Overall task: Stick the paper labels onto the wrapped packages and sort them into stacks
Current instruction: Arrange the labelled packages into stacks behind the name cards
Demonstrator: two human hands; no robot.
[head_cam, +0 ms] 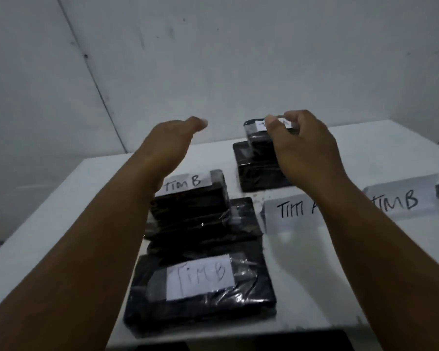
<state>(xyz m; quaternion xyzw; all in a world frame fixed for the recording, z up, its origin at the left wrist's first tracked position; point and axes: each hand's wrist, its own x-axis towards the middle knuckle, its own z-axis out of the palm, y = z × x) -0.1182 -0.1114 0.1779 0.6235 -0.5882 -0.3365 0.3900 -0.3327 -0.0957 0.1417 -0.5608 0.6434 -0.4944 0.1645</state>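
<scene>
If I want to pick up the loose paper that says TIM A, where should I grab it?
Probably by its left edge. The TIM A paper lies flat on the white table, so there is no side to pinch. Its right end is hidden under the right arm, and the left edge looks free, close to the dark wrapped packages. Slip a fingertip under that edge, then pinch.

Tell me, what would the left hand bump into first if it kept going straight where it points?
Probably nothing on the table: the open left hand points up and away, past the table's far edge, toward the bare wall. Depth is hard to judge.
</scene>
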